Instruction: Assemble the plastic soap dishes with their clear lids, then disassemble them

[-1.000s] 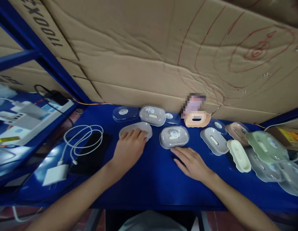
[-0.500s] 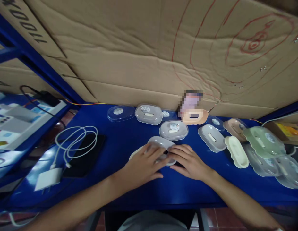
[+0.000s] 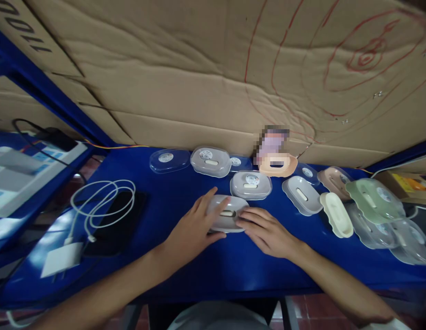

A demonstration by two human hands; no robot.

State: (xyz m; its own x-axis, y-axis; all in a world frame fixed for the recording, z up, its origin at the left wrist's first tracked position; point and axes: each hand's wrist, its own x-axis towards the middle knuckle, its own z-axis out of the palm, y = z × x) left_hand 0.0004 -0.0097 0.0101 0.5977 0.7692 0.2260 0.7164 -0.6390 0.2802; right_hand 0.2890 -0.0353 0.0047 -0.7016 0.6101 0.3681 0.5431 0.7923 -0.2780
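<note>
A grey oval soap dish (image 3: 228,225) lies on the blue table in front of me, a cream strip showing through its middle slot. My left hand (image 3: 195,224) holds the dish's left end, fingers spread over the far side and thumb at the near edge. The fingers of my right hand (image 3: 269,231) are bent against its right end. Just beyond stands another grey soap dish (image 3: 238,188) under a clear lid with a round sticker. To the right are an uncovered grey dish (image 3: 297,195) and a cream inner tray (image 3: 338,217).
Along the back lie a clear lid (image 3: 178,162), a lidded grey dish (image 3: 201,165) and a peach dish (image 3: 279,169) before a blurred-out phone-like object. Lidded dishes, among them a green one (image 3: 360,195), crowd the right. A white cable (image 3: 102,183) and charger (image 3: 61,259) occupy the left.
The grey dish has shifted slightly left, over the cream tray that stuck out at its left. Its slot now shows cream. My left hand has moved from across the dish to its left end.
</note>
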